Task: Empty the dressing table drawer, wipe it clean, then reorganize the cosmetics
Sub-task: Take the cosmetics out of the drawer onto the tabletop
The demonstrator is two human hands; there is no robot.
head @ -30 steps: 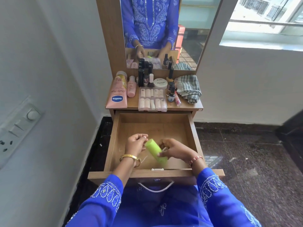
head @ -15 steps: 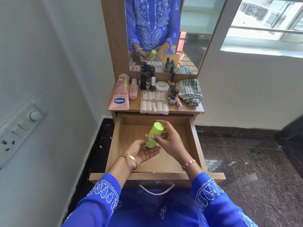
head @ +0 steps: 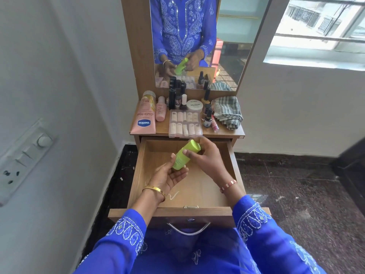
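Holding a lime-green bottle [head: 184, 157] above an open wooden drawer [head: 136, 175], a person in blue embroidered sleeves [head: 126, 232] stands at a dressing table [head: 227, 131]. The left hand [head: 169, 176], a gold bangle at its wrist, lies palm up under the bottle's lower end, its fingers loosely curled around the base and the thumb touching the side. The right hand [head: 207, 159], with a copper-coloured bracelet at the wrist, wraps its curled fingers and thumb around the bottle's upper half, just below the cap. The bottle tilts, cap end pointing up and away.

Nearest the camera, the drawer's curved metal handle [head: 188, 229] hangs from the front panel. The visible wooden floor of the drawer shows a pale smear [head: 173, 195] near the front.

Beyond the drawer, the tabletop carries a clear case of artificial nails [head: 185, 123] at its front edge, a pink Vaseline tube [head: 143, 118] lying at the left, a small pink bottle [head: 160, 109] just beside it, a white round tub labelled nail polish [head: 194, 105], a cluster of dark bottles [head: 175, 96] at the back, and a folded striped cloth [head: 227, 111] at the right.

Farthest, the mirror [head: 227, 56] reflects both hands and the green bottle.
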